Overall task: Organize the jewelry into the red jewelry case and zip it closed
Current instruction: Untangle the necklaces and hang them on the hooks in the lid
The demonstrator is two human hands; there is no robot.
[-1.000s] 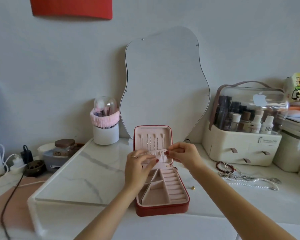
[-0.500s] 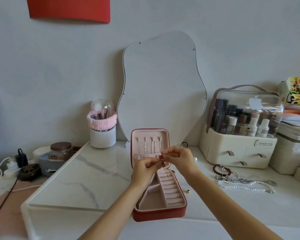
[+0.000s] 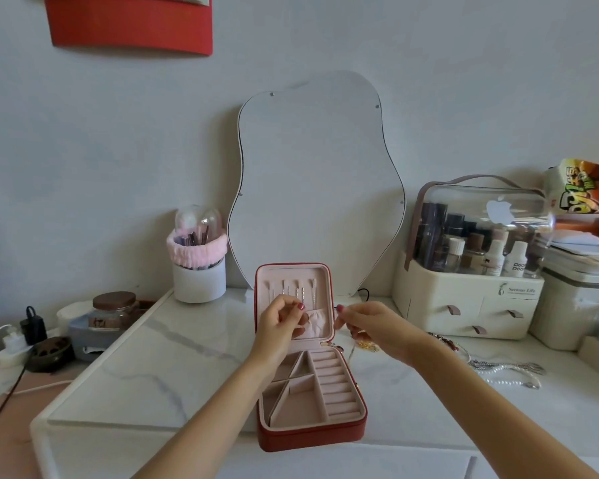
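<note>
Head view, case: red zip-around jewelry case (image 3: pixel 312 433) with pink lining stands open on the white marble-patterned table (image 3: pixel 146 368), lid upright.
Left hand (image 3: pixel 279 326): in front of the lid's pink pocket, grip curled; contents cannot be told.
Right hand (image 3: pixel 374 328): just right of the lid, grip pinching a thin chain (image 3: pixel 351 350).
Loose jewelry: silver and pearl strands (image 3: pixel 505 369) lie right of the case.

Wall (image 3: pixel 118 140): plain pale grey-white, soft even light; red panel (image 3: pixel 128 24) hung top left. Wavy-edged frameless mirror (image 3: pixel 317 188) leans upright against wall, centre, on white marble-look tabletop (image 3: pixel 159 354) w/ grey veining. Left edge: power strip w/ plugs & cables (image 3: pixel 11 340); right: cream cosmetics organiser w/ clear lid & drawers (image 3: pixel 471 267).
</note>
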